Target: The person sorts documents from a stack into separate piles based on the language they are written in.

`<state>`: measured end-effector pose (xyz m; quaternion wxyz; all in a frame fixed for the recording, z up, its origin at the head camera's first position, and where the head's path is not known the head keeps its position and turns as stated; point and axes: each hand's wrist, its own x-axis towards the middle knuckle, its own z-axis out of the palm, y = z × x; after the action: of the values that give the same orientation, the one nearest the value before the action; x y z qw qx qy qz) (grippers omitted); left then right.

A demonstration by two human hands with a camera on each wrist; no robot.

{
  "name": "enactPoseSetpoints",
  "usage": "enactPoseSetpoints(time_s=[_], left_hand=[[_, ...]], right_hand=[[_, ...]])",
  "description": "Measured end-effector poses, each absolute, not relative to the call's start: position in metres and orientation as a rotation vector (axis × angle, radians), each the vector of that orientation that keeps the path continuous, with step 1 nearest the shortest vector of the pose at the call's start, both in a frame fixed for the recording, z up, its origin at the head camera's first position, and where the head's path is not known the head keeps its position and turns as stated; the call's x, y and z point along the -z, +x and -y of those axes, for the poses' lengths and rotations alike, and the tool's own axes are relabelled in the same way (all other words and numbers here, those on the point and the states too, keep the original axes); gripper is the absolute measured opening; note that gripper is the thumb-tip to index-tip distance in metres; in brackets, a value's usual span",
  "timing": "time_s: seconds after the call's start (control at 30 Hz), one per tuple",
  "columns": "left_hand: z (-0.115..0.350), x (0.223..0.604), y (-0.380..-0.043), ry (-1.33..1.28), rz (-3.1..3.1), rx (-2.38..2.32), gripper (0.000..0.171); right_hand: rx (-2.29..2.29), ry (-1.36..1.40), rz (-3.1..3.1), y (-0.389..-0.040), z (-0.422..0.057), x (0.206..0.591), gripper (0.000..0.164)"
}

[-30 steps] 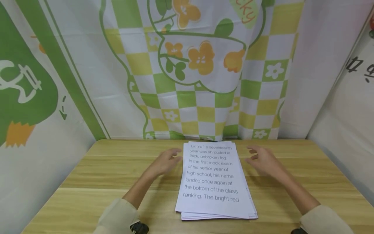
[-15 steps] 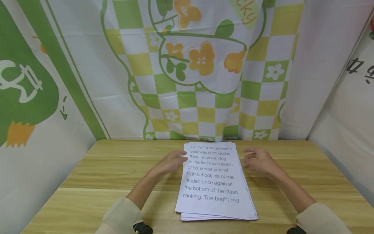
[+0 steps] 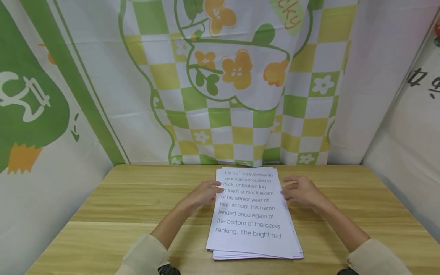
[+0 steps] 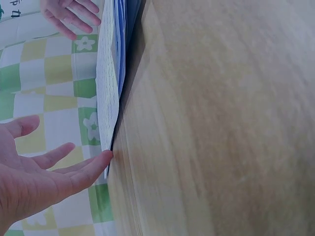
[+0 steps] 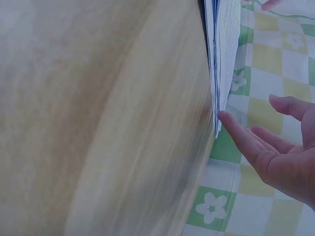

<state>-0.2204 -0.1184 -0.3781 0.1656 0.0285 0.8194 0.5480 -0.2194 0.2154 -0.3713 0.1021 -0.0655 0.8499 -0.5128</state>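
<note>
A checkered, flower-printed curtain [image 3: 242, 133] hangs behind a wood-grain counter [image 3: 137, 198]. On the counter, near its middle and reaching close to the far edge, a stack of printed paper sheets [image 3: 254, 214] lies flat. Its edges do not line up: lower sheets stick out at the near end and along the right side. The uppermost page carries large English print, beginning "Lin Yu's seventeenth year", and faces the person.

Pale sleeves [image 3: 146, 254] cover the forearms, which come in from either side. The left hand [image 3: 203, 192] is at the stack's left edge, the right hand [image 3: 302, 191] opposite it at the right edge. Each grip is wide, fingers extended and loosely parted, with nothing held. In the wrist views, the left fingertips [image 4: 106, 156] and the right fingertips [image 5: 224, 117] come up to the paper's edges; whether they press on it cannot be told.

Judging from this, the handling is at an early point: both hands are in place around the stack, but no sheet is lifted, and the uneven edges have not been squared.
</note>
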Motion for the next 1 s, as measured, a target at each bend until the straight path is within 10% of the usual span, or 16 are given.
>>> enactPoseSetpoints(time_s=[1.0], left_hand=[[0.126,0.370,-0.208,0.063,-2.248,-1.599,0.052]], right_hand=[[1.490,-0.222,-2.492,-0.216,-0.214,0.374,0.064]])
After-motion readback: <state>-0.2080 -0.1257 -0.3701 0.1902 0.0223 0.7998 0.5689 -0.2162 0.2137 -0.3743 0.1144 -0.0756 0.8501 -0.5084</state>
